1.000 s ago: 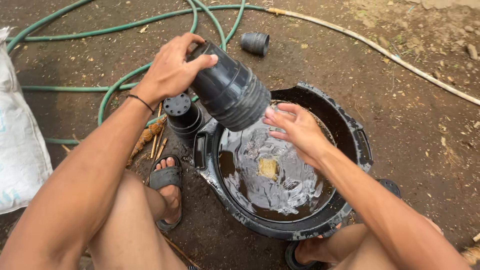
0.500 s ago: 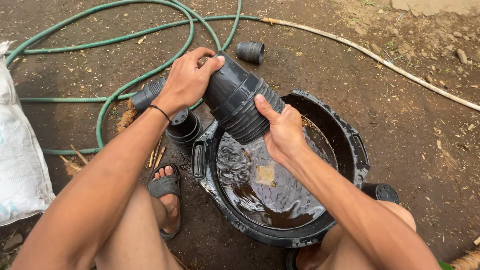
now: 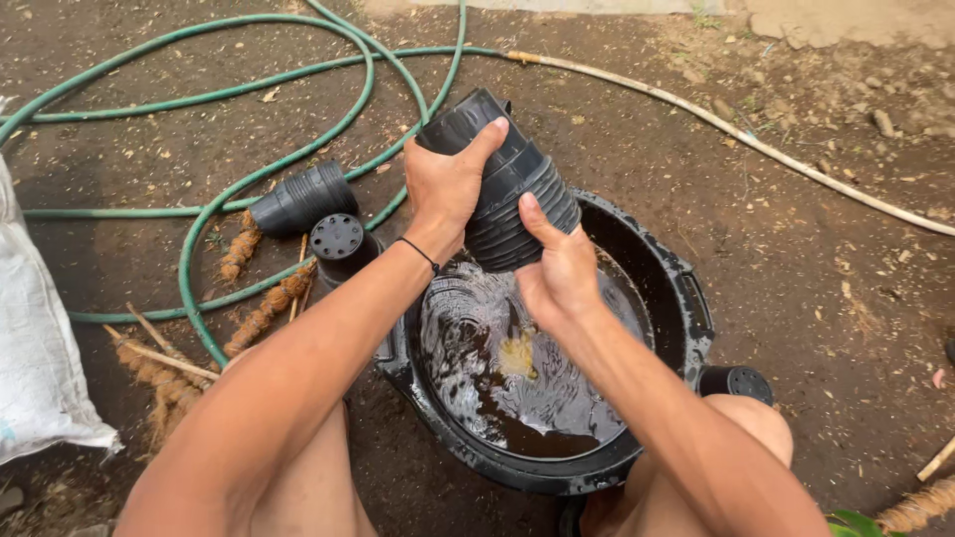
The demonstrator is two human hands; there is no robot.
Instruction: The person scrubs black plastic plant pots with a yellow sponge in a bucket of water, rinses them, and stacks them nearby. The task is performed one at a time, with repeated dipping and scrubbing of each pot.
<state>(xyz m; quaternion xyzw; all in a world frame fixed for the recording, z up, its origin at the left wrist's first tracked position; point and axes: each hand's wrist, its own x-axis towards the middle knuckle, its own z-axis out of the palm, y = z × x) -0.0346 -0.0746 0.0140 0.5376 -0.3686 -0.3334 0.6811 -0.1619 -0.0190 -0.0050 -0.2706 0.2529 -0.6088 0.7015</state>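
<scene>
A stack of black plastic nursery pots (image 3: 507,189) is held tilted above a round black basin (image 3: 676,288) of brown water. My left hand (image 3: 448,184) grips the stack near its upper end, with a dark band on the wrist. My right hand (image 3: 557,268) clasps the lower, open end of the stack just over the water. A yellowish sponge (image 3: 517,353) floats in the rippling water under my hands.
Two more black pots (image 3: 303,199) (image 3: 340,244) lie on the dirt left of the basin, and another pot (image 3: 736,383) sits by my right knee. A green hose (image 3: 249,179) loops across the ground. A white sack (image 3: 35,328) lies at the left edge, near fibrous sticks (image 3: 264,308).
My left hand has shifted up the stack and my right hand has closed around its lower end. The view has moved, so the basin now sits lower and more central.
</scene>
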